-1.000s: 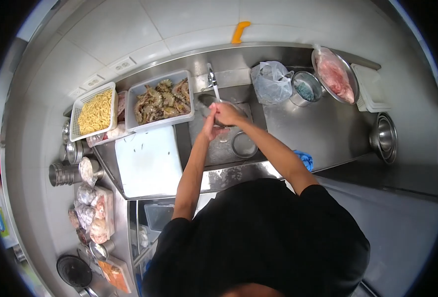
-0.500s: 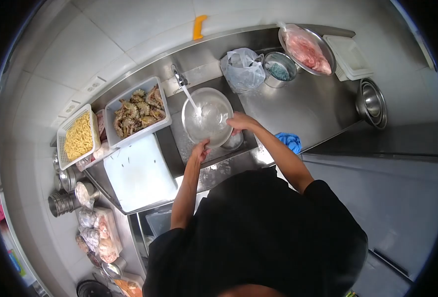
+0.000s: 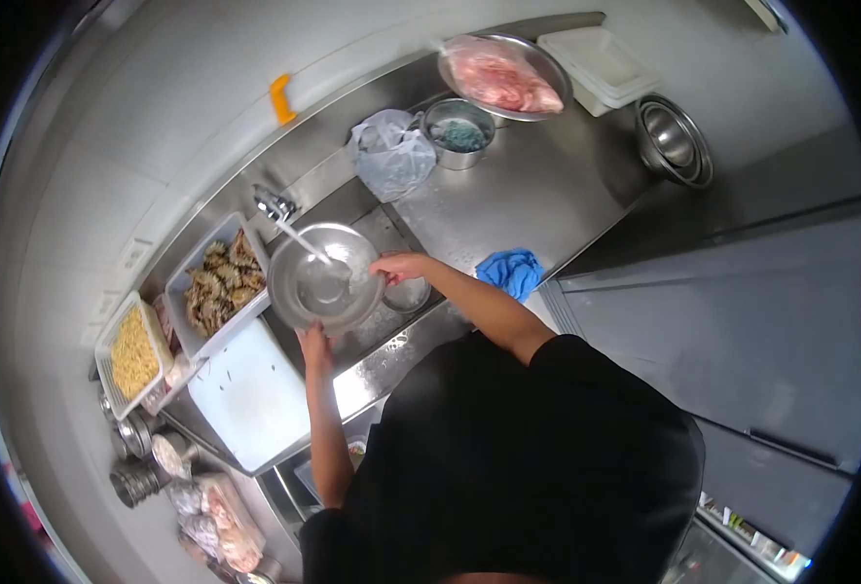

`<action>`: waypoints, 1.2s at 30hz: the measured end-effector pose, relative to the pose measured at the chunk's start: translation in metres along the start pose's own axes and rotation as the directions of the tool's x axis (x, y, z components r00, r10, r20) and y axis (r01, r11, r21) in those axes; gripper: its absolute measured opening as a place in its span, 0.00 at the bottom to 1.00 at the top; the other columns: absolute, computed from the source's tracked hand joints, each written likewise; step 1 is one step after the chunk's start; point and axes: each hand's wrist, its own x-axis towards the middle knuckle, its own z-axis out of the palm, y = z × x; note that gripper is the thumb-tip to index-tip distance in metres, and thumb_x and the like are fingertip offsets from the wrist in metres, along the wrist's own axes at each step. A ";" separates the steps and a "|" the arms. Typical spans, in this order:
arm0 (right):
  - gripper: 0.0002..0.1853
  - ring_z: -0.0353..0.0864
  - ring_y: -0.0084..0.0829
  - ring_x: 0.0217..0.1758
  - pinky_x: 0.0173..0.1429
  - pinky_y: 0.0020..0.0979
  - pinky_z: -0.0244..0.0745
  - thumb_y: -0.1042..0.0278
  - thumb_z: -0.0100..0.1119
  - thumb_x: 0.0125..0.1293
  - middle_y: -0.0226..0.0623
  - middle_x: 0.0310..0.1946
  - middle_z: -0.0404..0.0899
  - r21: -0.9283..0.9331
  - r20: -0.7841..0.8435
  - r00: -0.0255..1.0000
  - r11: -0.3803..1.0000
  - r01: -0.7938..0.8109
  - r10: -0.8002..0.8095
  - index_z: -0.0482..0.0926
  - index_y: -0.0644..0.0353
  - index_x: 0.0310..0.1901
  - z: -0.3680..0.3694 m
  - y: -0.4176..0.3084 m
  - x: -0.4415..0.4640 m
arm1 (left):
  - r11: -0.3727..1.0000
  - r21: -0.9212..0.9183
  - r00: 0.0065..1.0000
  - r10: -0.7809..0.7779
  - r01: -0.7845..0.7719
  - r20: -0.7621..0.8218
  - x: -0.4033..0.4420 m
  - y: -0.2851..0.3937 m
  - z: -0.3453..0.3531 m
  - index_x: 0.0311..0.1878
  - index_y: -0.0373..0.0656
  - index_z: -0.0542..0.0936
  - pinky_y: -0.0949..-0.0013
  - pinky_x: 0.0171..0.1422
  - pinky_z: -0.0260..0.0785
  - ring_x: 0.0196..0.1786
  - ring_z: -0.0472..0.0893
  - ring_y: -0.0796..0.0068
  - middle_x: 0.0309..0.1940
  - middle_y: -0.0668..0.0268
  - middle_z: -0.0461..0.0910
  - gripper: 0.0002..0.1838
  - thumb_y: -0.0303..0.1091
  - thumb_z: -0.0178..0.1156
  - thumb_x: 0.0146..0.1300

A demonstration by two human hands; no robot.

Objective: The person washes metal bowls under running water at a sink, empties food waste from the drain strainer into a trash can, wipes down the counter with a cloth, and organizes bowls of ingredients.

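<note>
A round metal bowl (image 3: 299, 302) is held over the sink (image 3: 377, 229), with water from the tap (image 3: 273, 202) running into it. My left hand (image 3: 316, 341) grips the rim at the near side. On the right side of the rim, my right hand (image 3: 397, 267) is closed around the edge. Water swirls in the bowl's bottom. Just below my right hand, a smaller round vessel (image 3: 407, 294) sits in the sink, partly hidden by that hand and the bowl.
Left stand a tub of shellfish (image 3: 221, 292), a basket of noodles (image 3: 134, 355) and a white cutting board (image 3: 250, 394). Right are a plastic bag (image 3: 391, 156), a metal pot (image 3: 459, 136), a bowl of bagged meat (image 3: 503, 78), stacked bowls (image 3: 672, 141) and a blue cloth (image 3: 510, 273).
The camera view has turned and shifted right, so the surroundings appear further left. Both hands still hold the bowl under the running tap, and the bowl looks tilted differently.
</note>
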 end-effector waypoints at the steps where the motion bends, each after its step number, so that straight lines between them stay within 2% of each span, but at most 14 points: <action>1: 0.23 0.83 0.30 0.36 0.33 0.31 0.77 0.55 0.60 0.61 0.33 0.36 0.83 -0.090 0.051 0.998 0.995 -0.043 0.047 0.75 0.59 0.55 -0.002 -0.010 -0.006 | 0.991 0.003 0.991 -0.136 0.136 0.012 0.019 -0.033 -0.032 0.66 0.42 0.63 0.64 0.40 0.79 0.50 0.81 0.64 0.52 0.58 0.75 0.25 0.30 0.53 0.67; 5: 0.21 0.85 0.42 0.32 0.36 0.40 0.79 0.64 0.55 0.58 0.43 0.32 0.84 -0.745 -0.090 0.994 0.666 -0.025 -0.063 0.75 0.63 0.53 0.008 -0.071 -0.071 | 0.928 0.017 0.913 -0.368 0.371 0.177 0.030 -0.103 -0.030 0.65 0.38 0.64 0.63 0.49 0.80 0.54 0.79 0.63 0.56 0.53 0.74 0.24 0.35 0.55 0.70; 8: 0.23 0.85 0.50 0.37 0.40 0.48 0.79 0.68 0.53 0.58 0.52 0.35 0.83 -0.919 -0.326 0.759 0.379 -0.113 -0.564 0.72 0.65 0.56 0.013 -0.074 -0.119 | 0.846 0.019 0.810 -0.517 0.533 0.277 0.042 -0.100 0.026 0.59 0.40 0.71 0.68 0.51 0.80 0.49 0.82 0.64 0.52 0.55 0.78 0.20 0.40 0.58 0.70; 11: 0.23 0.83 0.56 0.43 0.46 0.52 0.77 0.70 0.51 0.62 0.54 0.38 0.82 -0.837 -0.511 0.672 0.488 -0.247 -0.536 0.69 0.58 0.60 -0.015 -0.084 -0.196 | 0.934 -0.092 0.912 -0.311 0.346 0.268 0.108 -0.099 0.040 0.55 0.43 0.74 0.65 0.58 0.75 0.55 0.78 0.63 0.55 0.58 0.78 0.18 0.44 0.58 0.70; 14: 0.20 0.84 0.54 0.38 0.42 0.50 0.78 0.54 0.56 0.63 0.55 0.36 0.82 -0.799 -0.590 0.465 0.559 -0.221 -0.659 0.77 0.61 0.49 -0.103 -0.026 -0.269 | 0.984 -0.114 0.979 -0.113 0.134 0.171 0.124 -0.043 0.089 0.45 0.44 0.76 0.65 0.60 0.71 0.54 0.78 0.66 0.53 0.60 0.79 0.14 0.46 0.54 0.71; 15: 0.19 0.85 0.47 0.29 0.36 0.44 0.79 0.54 0.55 0.64 0.52 0.31 0.82 -0.559 -0.736 0.581 0.796 -0.231 -0.349 0.80 0.65 0.43 -0.120 -0.023 -0.318 | 0.994 -0.087 0.987 -0.051 0.065 0.150 0.122 -0.022 0.102 0.41 0.45 0.76 0.65 0.59 0.70 0.52 0.78 0.68 0.51 0.62 0.80 0.14 0.46 0.53 0.72; 17: 0.22 0.83 0.32 0.23 0.26 0.32 0.79 0.55 0.51 0.67 0.44 0.31 0.82 -0.302 -0.829 0.493 0.953 0.000 -0.263 0.79 0.70 0.45 -0.190 0.067 -0.363 | 0.997 -0.028 0.976 -0.068 0.076 0.206 0.130 -0.003 0.125 0.35 0.47 0.76 0.66 0.59 0.68 0.51 0.78 0.69 0.51 0.63 0.80 0.14 0.46 0.52 0.72; 18: 0.21 0.85 0.34 0.25 0.23 0.32 0.80 0.57 0.51 0.68 0.44 0.32 0.83 -0.033 -0.943 0.290 0.915 0.402 -0.162 0.78 0.71 0.46 -0.178 0.062 -0.389 | 0.997 0.001 0.969 -0.078 0.080 0.235 0.133 0.004 0.139 0.33 0.48 0.76 0.67 0.59 0.68 0.51 0.78 0.69 0.51 0.64 0.80 0.14 0.46 0.52 0.71; 21: 0.23 0.86 0.37 0.27 0.24 0.31 0.84 0.60 0.46 0.73 0.49 0.39 0.82 0.095 -0.992 0.127 0.772 0.629 0.018 0.69 0.74 0.58 -0.243 0.093 -0.442 | 0.993 0.068 0.954 -0.109 0.094 0.278 0.125 0.003 0.190 0.45 0.48 0.77 0.68 0.57 0.67 0.52 0.77 0.70 0.52 0.64 0.80 0.11 0.43 0.51 0.70; 23: 0.21 0.86 0.35 0.34 0.30 0.30 0.84 0.63 0.42 0.72 0.48 0.41 0.82 0.010 -0.996 0.059 0.591 0.807 -0.063 0.69 0.71 0.58 -0.295 0.082 -0.465 | 0.978 0.107 0.935 -0.203 0.179 0.292 0.115 -0.007 0.225 0.52 0.48 0.76 0.68 0.57 0.67 0.52 0.77 0.71 0.53 0.64 0.80 0.13 0.41 0.50 0.70; 24: 0.21 0.86 0.35 0.37 0.34 0.29 0.84 0.61 0.41 0.74 0.47 0.43 0.81 -0.031 -0.983 0.070 0.535 0.845 -0.168 0.69 0.69 0.59 -0.340 0.091 -0.472 | 0.964 0.123 0.916 -0.261 0.235 0.304 0.115 -0.011 0.247 0.55 0.47 0.75 0.68 0.57 0.68 0.52 0.77 0.71 0.53 0.64 0.80 0.15 0.39 0.49 0.70; 30: 0.26 0.84 0.41 0.50 0.50 0.31 0.86 0.54 0.45 0.73 0.51 0.51 0.79 0.018 -1.000 0.019 0.236 0.972 -0.001 0.65 0.70 0.61 -0.490 0.042 -0.503 | 0.935 0.311 0.831 -0.307 0.172 0.464 0.105 -0.020 0.372 0.63 0.43 0.71 0.68 0.57 0.71 0.54 0.78 0.71 0.56 0.62 0.77 0.20 0.39 0.45 0.72; 32: 0.27 0.83 0.40 0.52 0.50 0.31 0.85 0.53 0.45 0.73 0.50 0.53 0.79 0.157 -0.970 0.183 0.157 0.975 -0.161 0.64 0.70 0.61 -0.569 0.076 -0.513 | 0.943 0.274 0.832 -0.301 0.188 0.467 0.110 -0.023 0.396 0.64 0.43 0.70 0.68 0.57 0.70 0.53 0.78 0.71 0.54 0.62 0.78 0.20 0.40 0.45 0.72; 36: 0.23 0.84 0.33 0.45 0.47 0.33 0.83 0.50 0.47 0.72 0.40 0.48 0.82 -0.009 -0.992 0.044 0.405 0.914 -0.121 0.74 0.64 0.55 -0.541 0.049 -0.478 | 0.974 0.074 0.886 -0.228 0.216 0.404 0.106 -0.028 0.402 0.57 0.45 0.72 0.68 0.55 0.70 0.50 0.78 0.72 0.51 0.64 0.79 0.16 0.42 0.47 0.72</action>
